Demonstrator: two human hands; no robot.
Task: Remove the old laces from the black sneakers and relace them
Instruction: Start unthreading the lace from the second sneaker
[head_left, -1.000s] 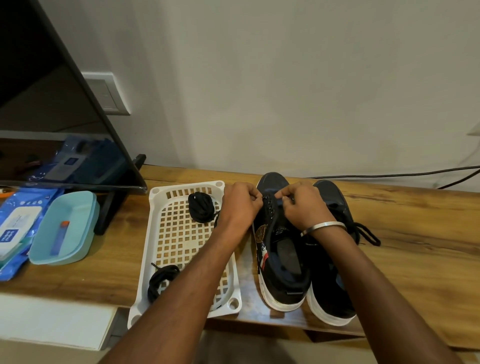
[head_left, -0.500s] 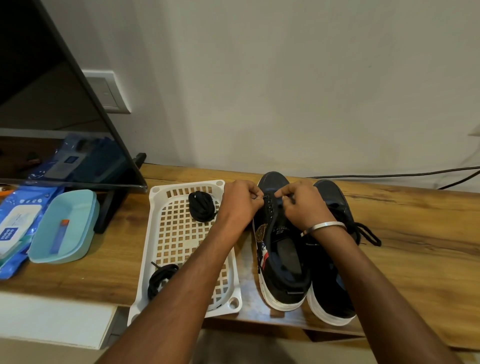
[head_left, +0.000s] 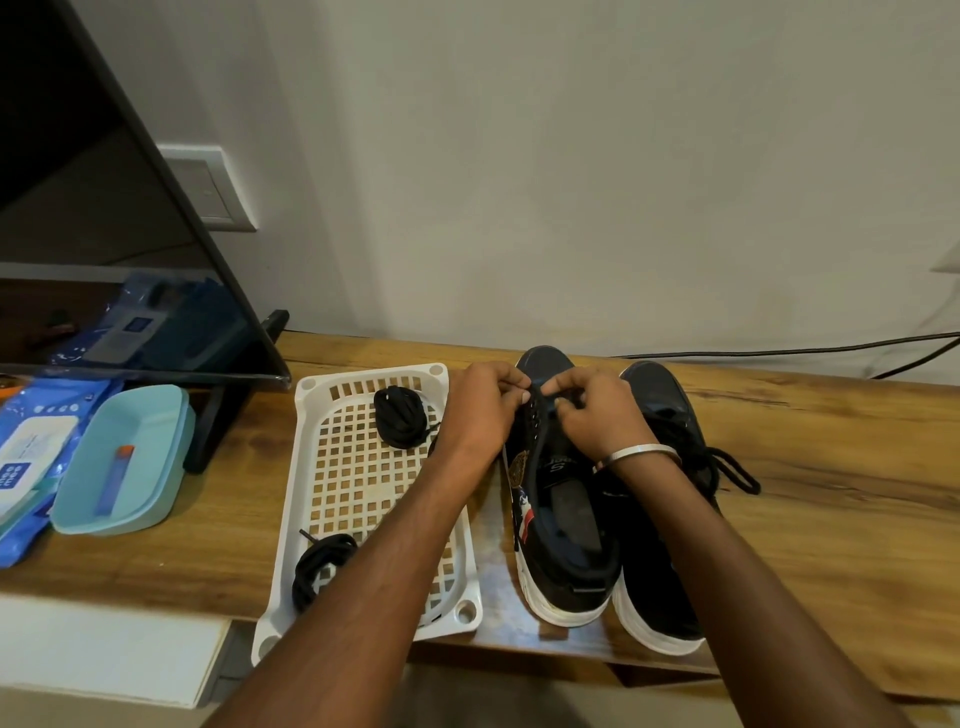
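A: Little is changed since the earlier frame; both hands are kept at the toe eyelets of the left sneaker (head_left: 558, 499) on the bench (head_left: 831, 493).

B: Grips?

A: Left hand (head_left: 485, 410) and right hand (head_left: 597, 415) are pinched on the lace (head_left: 540, 397). Relacing is judged early; threading the next eyelet is called for. Coiled laces (head_left: 397, 423) are seen in the white tray (head_left: 306, 519).

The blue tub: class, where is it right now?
In the head view, the blue tub sits on the left of the table, between the wipes pack and the white basket.
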